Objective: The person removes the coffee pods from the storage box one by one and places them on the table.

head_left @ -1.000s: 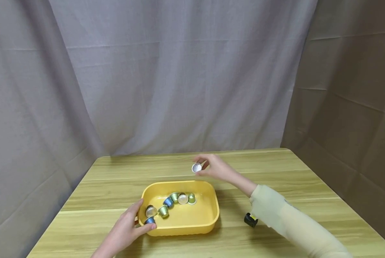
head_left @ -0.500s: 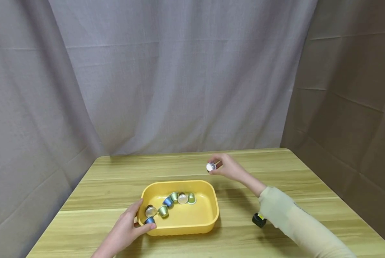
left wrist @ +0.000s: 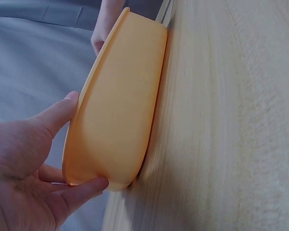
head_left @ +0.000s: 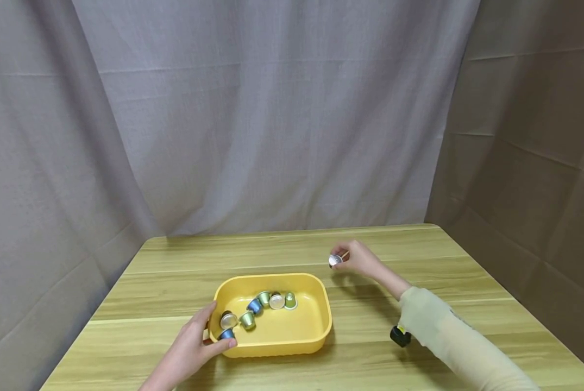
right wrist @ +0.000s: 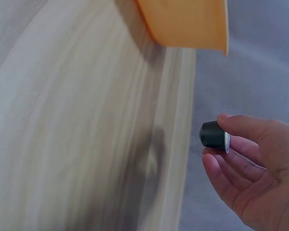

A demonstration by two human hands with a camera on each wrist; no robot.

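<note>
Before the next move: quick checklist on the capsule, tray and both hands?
1. Right hand pinches the capsule: ok.
2. Capsule clear of the table: ok, held above it.
3. Left hand grips the tray corner: ok.
4. Tray flat on the table: ok.
5. Capsule over the tray: not ok, it is right of and beyond the rim.
6. Capsule undamaged: cannot tell.

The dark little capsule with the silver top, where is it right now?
In the head view the capsule is pinched in the right hand, above the table, beyond the yellow tray's far right corner.
</note>
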